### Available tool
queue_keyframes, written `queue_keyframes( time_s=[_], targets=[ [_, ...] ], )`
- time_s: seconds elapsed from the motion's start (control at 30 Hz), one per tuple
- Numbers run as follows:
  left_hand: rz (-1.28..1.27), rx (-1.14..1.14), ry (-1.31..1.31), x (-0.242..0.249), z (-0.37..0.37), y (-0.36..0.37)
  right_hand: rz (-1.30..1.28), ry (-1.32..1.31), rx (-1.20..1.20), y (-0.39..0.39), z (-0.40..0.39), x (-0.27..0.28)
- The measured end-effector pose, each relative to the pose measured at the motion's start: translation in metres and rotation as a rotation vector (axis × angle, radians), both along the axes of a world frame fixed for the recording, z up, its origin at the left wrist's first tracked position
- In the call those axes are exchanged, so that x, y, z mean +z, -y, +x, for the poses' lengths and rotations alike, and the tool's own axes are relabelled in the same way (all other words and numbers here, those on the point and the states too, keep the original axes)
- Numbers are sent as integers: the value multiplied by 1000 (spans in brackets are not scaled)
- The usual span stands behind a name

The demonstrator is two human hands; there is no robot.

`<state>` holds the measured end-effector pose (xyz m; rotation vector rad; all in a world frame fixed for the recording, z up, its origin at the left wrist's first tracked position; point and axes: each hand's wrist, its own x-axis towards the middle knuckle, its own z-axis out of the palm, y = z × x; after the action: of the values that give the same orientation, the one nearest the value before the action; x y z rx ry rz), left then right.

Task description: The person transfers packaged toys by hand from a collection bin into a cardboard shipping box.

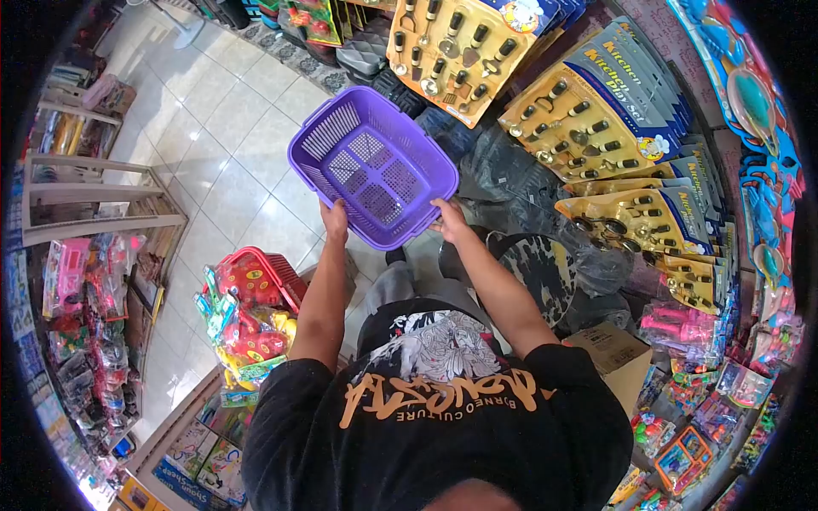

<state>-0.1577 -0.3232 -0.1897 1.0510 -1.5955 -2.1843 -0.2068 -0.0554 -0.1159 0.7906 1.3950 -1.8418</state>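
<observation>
White rack [102,223]: left side, beyond a strip of tiled floor.

Red basket [291,279]: near left, loaded with bagged toys, apart from the held piece and beside the left forearm.

Left hand [336,220]: closed on the near left part of the rim, thumb uppermost, remaining fingers largely hidden. Sound hold: thumb pressed inward, fingers supporting from outside and below.

Purple basket [432,162]: one, plastic, slotted walls, perforated base; held out in front of the body, opening towards the face, no contents visible. Exact tilt cannot be told. Handling advice: matched pressure at both sides, since the light wall would likely flex under a hard pinch; far end, unsupported, apt to dip if the wrists slacken.

Right hand [450,221]: closed on the near right part of the rim, thumb over the edge, fingers partly hidden beneath. Best kept level with its partner, elbow easy, so the piece does not twist.

Cardboard box [612,353]: near right, beside the right upper arm.

Kitchen sets [588,128]: far right, carded, in overlapping rows; far right corner best held off their edges.
</observation>
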Motion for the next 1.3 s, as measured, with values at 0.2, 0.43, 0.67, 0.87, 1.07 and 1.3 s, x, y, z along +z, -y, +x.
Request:
queue_keyframes(
  time_s=[0.2, 0.43, 0.67, 0.87, 1.07, 1.3],
  targets=[
    [-35, -76, -3, -2, 7, -7, 64, 46, -48, 0, 10, -17],
    [125, -80, -56, 8, 5, -3, 110, -10, 87, -1, 19, -18],
    [284, 11, 244, 31, 36, -28, 101, 1, 9, -15, 41, -14],
    [300, 20, 389, -10, 92, -62, 340, 119, 396, -70, 100, -51],
    [411, -489, 547, -15, 148, -90, 403, -154, 913, -126, 164, -110],
    [-41, -771, 587, -29, 183, -117, 296, -359, 1067, -136, 199, -77]
  ],
)
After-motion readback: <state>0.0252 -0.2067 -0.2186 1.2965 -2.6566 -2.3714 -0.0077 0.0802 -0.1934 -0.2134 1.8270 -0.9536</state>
